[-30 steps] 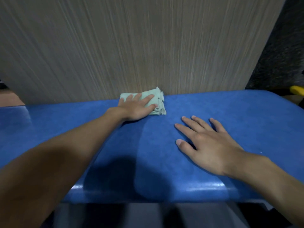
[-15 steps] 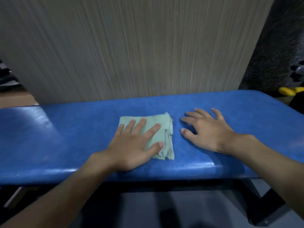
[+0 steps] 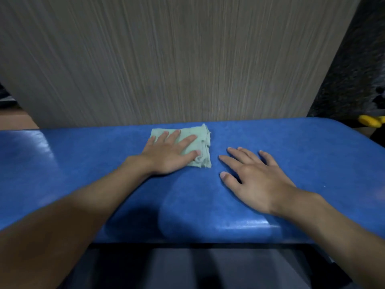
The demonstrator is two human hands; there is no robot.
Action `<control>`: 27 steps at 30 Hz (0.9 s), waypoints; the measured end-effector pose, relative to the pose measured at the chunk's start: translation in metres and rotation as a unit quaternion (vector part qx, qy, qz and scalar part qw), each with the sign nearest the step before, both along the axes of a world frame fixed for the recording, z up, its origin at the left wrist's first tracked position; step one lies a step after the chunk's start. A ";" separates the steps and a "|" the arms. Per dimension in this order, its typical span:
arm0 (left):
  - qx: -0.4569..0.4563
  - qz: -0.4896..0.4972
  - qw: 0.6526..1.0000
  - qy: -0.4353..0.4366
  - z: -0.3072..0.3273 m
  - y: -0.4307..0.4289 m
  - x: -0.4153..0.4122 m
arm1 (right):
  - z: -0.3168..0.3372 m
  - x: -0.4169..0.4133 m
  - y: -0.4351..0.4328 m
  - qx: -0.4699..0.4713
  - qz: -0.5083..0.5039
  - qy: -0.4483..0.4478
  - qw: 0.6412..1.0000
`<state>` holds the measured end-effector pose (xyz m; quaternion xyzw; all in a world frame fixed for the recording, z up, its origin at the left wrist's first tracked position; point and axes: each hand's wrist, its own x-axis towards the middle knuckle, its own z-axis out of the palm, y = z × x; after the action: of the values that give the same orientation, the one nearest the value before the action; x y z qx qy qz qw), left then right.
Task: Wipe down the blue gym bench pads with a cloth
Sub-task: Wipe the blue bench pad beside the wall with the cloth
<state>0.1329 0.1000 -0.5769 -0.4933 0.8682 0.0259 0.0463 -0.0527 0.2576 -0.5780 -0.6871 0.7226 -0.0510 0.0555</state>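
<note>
Whereas half a second ago the cloth [image 3: 205, 149] sat at the near edge, the left grip [image 3: 166, 155], fingers spread flat on it, has pushed it to the far edge of the blue counter [image 3: 302, 155]. The right grip [image 3: 252, 176], just right of the cloth, rests spread and empty. One stroke looks done; the stretch left of the left grip likely awaits wiping

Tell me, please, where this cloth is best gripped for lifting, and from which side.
Probably the right edge of the cloth, coming from above and from the right. It lies flat on the bench, so only its edges give a hold; there the folded layers bunch up loosely, clear of the left hand pressing on it. The right hand rests flat nearby.
</note>
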 end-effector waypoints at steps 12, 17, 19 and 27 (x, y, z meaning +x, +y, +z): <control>-0.001 0.016 1.000 0.007 -0.003 -0.047 -0.019 | -0.001 -0.002 0.000 -0.019 0.005 -0.011 1.000; -0.005 -0.010 1.000 0.001 -0.002 0.031 0.015 | 0.001 -0.001 0.000 -0.009 0.004 -0.018 1.000; -0.015 -0.021 1.000 0.000 -0.003 0.069 0.034 | 0.005 0.001 0.001 0.001 0.004 -0.012 1.000; -0.029 -0.014 0.999 0.018 -0.002 0.111 0.053 | 0.014 0.014 -0.021 0.005 0.010 -0.035 0.999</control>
<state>0.1857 0.2107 -0.5793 -0.4819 0.8761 0.0089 0.0164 -0.0383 0.2363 -0.5643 -0.6920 0.7134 -0.0705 0.0845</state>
